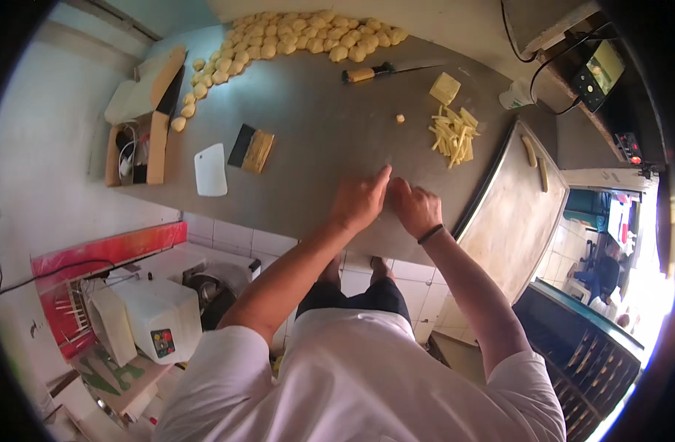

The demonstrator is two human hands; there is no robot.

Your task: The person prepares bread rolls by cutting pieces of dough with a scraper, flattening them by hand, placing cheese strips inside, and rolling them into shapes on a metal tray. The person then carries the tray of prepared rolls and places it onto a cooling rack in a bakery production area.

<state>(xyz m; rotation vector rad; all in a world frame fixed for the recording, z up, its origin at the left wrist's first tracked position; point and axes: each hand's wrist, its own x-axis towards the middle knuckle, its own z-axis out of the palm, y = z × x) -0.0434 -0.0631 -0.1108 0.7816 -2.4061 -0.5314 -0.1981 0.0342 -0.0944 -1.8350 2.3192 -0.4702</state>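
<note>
Over the near part of the metal table (308, 140), my left hand (361, 200) and my right hand (418, 210) are side by side, almost touching. Both look closed, fingers curled downward; whatever they may hold is hidden. Beyond them lies a small pale lump (400, 118). To its right is a heap of pale yellow sticks (454, 138), like cut cheese, with a pale yellow block (445, 88) behind. A knife (367, 74) rests farther back. Many round dough balls (300, 35) crowd the far edge, with a row curving down the left side.
Left on the table are a dough scraper (250, 149), a white plastic scraper (211, 170) and an open cardboard box (157, 147). A metal tray (507, 214) at right bears two dough strips (529, 151). A white machine (160, 317) stands lower left, a dark rack (573, 346) lower right.
</note>
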